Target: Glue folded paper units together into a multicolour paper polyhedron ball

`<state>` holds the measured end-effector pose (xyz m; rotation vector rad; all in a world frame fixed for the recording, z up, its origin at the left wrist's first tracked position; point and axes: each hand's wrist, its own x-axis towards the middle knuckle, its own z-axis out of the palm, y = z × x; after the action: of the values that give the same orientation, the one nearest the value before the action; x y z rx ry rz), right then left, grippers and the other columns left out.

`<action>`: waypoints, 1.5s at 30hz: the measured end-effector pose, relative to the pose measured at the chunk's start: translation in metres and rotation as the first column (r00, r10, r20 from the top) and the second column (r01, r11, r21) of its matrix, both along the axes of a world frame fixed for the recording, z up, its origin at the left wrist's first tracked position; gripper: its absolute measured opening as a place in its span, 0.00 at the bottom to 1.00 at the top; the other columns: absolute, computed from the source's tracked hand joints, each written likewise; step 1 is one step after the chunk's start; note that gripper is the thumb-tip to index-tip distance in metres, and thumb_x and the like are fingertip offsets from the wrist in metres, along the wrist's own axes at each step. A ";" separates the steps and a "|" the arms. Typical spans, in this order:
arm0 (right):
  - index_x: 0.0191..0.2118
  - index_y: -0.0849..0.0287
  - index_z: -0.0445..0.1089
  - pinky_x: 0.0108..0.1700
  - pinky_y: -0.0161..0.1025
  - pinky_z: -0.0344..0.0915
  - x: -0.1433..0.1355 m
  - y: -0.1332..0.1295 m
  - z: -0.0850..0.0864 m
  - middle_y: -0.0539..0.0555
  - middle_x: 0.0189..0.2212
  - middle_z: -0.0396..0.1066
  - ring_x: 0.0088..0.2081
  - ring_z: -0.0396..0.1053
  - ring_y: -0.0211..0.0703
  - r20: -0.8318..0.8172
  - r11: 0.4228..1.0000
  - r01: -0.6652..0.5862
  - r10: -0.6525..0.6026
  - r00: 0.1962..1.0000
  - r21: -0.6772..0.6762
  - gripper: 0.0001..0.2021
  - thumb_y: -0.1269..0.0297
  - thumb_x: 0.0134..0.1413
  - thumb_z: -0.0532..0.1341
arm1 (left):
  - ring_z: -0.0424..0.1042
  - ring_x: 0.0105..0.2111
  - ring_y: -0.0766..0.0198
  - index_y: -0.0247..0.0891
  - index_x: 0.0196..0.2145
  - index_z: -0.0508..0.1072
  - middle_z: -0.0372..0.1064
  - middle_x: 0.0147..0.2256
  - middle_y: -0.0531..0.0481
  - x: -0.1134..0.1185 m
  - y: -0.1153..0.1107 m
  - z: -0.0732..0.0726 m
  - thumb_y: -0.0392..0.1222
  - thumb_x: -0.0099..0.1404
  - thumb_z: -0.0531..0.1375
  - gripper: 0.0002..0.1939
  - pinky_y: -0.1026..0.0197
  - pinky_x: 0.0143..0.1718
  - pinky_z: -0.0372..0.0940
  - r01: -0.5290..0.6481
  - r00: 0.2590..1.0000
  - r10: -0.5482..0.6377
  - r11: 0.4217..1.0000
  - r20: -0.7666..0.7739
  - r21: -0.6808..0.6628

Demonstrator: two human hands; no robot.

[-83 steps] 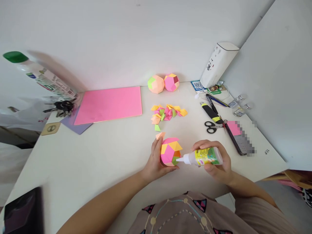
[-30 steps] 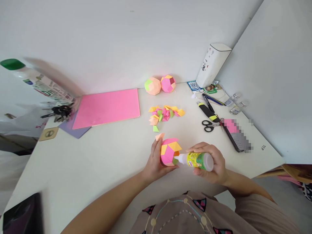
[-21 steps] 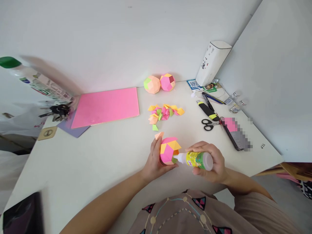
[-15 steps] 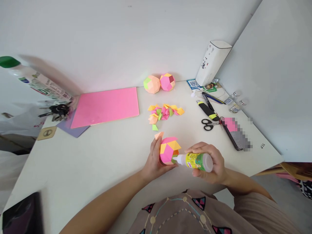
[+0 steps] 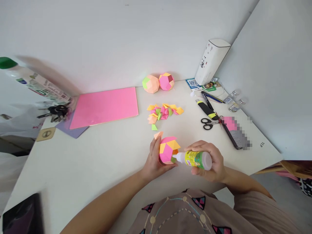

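My left hand [image 5: 154, 161] is wrapped round a many-sided paper ball [image 5: 167, 153] of pink, orange and green folded pieces, open on its right side. A loose peach folded piece [image 5: 158, 135] sticks up at that hand's fingertips. In my right hand [image 5: 211, 161] lies a glue bottle [image 5: 193, 159] with a yellow and green label, tipped so its white nozzle meets the ball's open right edge. Whether glue is coming out cannot be made out. Beyond the ball lies a cluster of small folded paper pieces [image 5: 163, 112] in orange, pink, green and peach.
Two finished-looking paper balls, one peach and green [image 5: 150, 84], one pink [image 5: 166, 81], stand by the wall. Pink paper sheets [image 5: 104, 107] lie left. Scissors [image 5: 207, 123], a cutter [image 5: 206, 110], a phone [image 5: 231, 133] and small glass bottles [image 5: 237, 105] are right. A dark tablet-like object [image 5: 23, 214] is front left.
The glue nozzle has shifted very slightly along the ball's open edge. Both hands keep their holds, and the whole view has drifted a little.
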<state>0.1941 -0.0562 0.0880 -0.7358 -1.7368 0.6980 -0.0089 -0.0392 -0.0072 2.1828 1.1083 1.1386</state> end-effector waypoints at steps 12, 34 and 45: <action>0.46 0.57 0.66 0.35 0.41 0.72 0.000 0.001 -0.001 0.58 0.35 0.72 0.36 0.73 0.46 0.001 0.999 0.041 -0.041 0.999 -0.002 0.19 0.60 0.48 0.67 | 0.49 0.62 0.42 0.43 0.66 0.33 0.48 0.62 0.31 -0.001 0.000 -0.002 0.56 0.47 0.68 0.61 0.38 0.57 0.53 -0.010 1.000 0.010 1.000 -0.014 -0.014; 0.46 0.57 0.65 0.33 0.42 0.74 -0.003 -0.001 0.001 0.58 0.35 0.74 0.35 0.74 0.48 0.022 0.998 0.039 -0.040 0.999 0.041 0.20 0.59 0.47 0.68 | 0.50 0.62 0.43 0.41 0.66 0.34 0.48 0.62 0.31 0.000 0.000 0.000 0.55 0.49 0.68 0.60 0.39 0.57 0.54 0.000 1.000 0.000 1.000 -0.002 -0.004; 0.47 0.57 0.65 0.31 0.42 0.74 0.000 -0.003 0.004 0.59 0.34 0.73 0.33 0.74 0.49 0.046 0.996 0.042 -0.045 0.998 0.082 0.22 0.60 0.45 0.68 | 0.50 0.62 0.41 0.44 0.66 0.31 0.46 0.62 0.30 -0.001 0.000 -0.002 0.57 0.48 0.67 0.61 0.35 0.57 0.53 -0.010 0.999 0.008 0.999 -0.035 -0.038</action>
<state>0.1939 -0.0589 0.0920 -0.7374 -1.7769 0.5808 -0.0098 -0.0393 -0.0094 2.1777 1.1465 1.0780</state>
